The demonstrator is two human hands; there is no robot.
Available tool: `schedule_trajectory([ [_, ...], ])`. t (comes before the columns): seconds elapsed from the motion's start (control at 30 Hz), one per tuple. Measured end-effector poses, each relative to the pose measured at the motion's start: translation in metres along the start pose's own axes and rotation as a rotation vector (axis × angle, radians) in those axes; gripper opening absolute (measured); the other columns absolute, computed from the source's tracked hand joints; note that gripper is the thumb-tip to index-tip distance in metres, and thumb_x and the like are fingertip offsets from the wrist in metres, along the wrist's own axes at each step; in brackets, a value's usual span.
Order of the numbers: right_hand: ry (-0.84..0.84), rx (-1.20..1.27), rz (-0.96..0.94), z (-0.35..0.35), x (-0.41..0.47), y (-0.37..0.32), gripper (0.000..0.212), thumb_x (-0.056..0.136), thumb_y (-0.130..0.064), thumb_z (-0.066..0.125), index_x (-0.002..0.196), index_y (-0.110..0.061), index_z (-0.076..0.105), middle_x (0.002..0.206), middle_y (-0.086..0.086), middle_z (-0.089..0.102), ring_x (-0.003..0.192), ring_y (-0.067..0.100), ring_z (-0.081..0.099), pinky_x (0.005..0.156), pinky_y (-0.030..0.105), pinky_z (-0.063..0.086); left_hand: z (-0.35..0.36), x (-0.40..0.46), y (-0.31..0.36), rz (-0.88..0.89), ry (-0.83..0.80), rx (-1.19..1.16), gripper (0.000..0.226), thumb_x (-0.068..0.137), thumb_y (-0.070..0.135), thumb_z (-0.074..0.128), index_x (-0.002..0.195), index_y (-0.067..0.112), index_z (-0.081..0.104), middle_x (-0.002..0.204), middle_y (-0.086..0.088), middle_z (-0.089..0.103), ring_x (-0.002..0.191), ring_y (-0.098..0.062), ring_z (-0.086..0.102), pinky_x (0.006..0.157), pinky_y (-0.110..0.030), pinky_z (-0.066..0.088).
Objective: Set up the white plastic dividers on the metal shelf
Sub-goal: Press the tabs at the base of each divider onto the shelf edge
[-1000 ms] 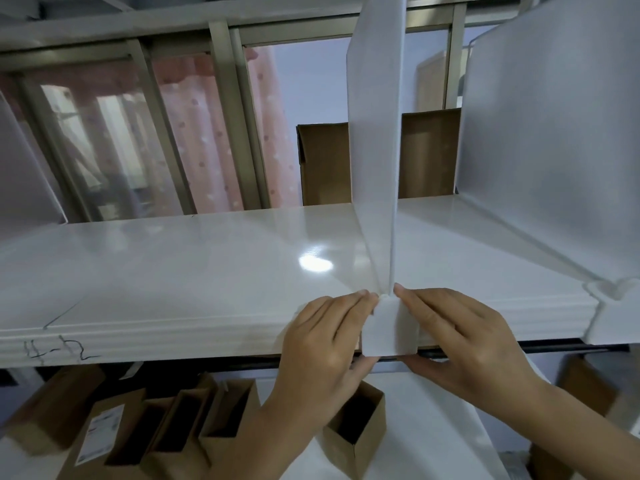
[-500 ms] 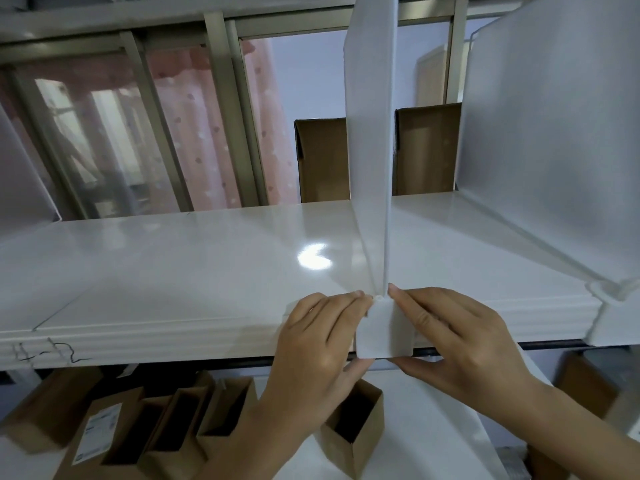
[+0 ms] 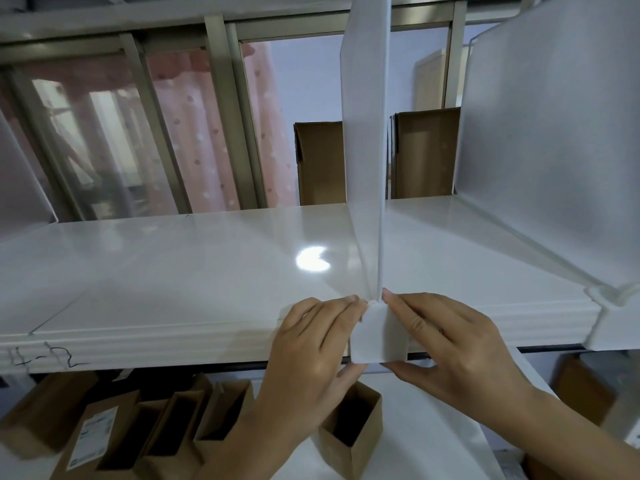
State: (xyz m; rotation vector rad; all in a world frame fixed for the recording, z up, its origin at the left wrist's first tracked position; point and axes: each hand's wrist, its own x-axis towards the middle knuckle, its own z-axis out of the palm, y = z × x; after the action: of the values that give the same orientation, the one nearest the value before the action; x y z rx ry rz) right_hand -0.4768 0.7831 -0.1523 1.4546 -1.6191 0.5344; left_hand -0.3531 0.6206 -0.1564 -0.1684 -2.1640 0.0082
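Observation:
A white plastic divider [image 3: 366,140] stands upright on the glossy white metal shelf [image 3: 173,271], running front to back. Its front clip [image 3: 379,336] hangs over the shelf's front edge. My left hand [image 3: 315,348] grips the clip from the left, fingers on top and thumb underneath. My right hand [image 3: 450,344] grips it from the right the same way. A second divider [image 3: 547,150] stands to the right, its clip [image 3: 604,296] on the shelf edge. Part of a third divider [image 3: 20,181] shows at far left.
Brown cardboard boxes [image 3: 320,161] stand behind the shelf. Below, on a lower white shelf [image 3: 415,445], lie several open cardboard boxes [image 3: 349,424]. Metal uprights [image 3: 239,112] and a pink curtain are behind. A scribble marks the shelf's front edge at left.
Both hands stay on the divider's front clip. The divider and clip have shifted slightly left along the shelf edge; the view has moved a little.

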Motion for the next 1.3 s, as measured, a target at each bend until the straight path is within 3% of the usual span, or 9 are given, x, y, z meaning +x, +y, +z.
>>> schedule_trajectory([
  [0.43, 0.002, -0.013, -0.018, 0.003, 0.009, -0.013, 0.066, 0.077, -0.033, 0.070, 0.132, -0.005, 0.046, 0.105, 0.010, 0.069, 0.095, 0.020, 0.056, 0.069, 0.033, 0.056, -0.008, -0.006, -0.011, 0.018, 0.037, -0.002, 0.052, 0.076, 0.029, 0.070, 0.120, 0.009, 0.050, 0.111, -0.006, 0.068, 0.106, -0.013, 0.054, 0.103, -0.021, 0.031],
  [0.63, 0.002, 0.013, -0.029, 0.017, 0.020, -0.028, 0.074, 0.068, -0.028, 0.079, 0.131, -0.004, 0.047, 0.104, 0.009, 0.068, 0.094, 0.020, 0.056, 0.071, 0.029, 0.052, -0.023, -0.016, -0.024, -0.006, 0.013, 0.029, 0.054, 0.074, 0.027, 0.069, 0.122, 0.009, 0.049, 0.112, -0.006, 0.068, 0.107, -0.012, 0.053, 0.105, -0.020, 0.028],
  [0.93, 0.034, 0.006, -0.023, 0.021, 0.026, -0.036, 0.061, 0.078, -0.033, 0.066, 0.129, -0.004, 0.048, 0.102, 0.011, 0.069, 0.093, 0.019, 0.056, 0.070, 0.031, 0.054, -0.028, -0.021, -0.031, -0.017, 0.010, 0.015, 0.054, 0.075, 0.027, 0.069, 0.122, 0.010, 0.049, 0.114, -0.006, 0.067, 0.108, -0.012, 0.054, 0.103, -0.022, 0.032],
  [1.3, 0.014, 0.010, -0.017, 0.022, 0.026, -0.038, 0.065, 0.076, -0.029, 0.071, 0.130, -0.003, 0.047, 0.105, 0.011, 0.069, 0.094, 0.021, 0.058, 0.070, 0.032, 0.054, -0.028, -0.020, -0.034, -0.011, 0.005, 0.021, 0.050, 0.078, 0.031, 0.064, 0.121, 0.010, 0.049, 0.112, -0.006, 0.068, 0.106, -0.013, 0.054, 0.103, -0.020, 0.030],
])
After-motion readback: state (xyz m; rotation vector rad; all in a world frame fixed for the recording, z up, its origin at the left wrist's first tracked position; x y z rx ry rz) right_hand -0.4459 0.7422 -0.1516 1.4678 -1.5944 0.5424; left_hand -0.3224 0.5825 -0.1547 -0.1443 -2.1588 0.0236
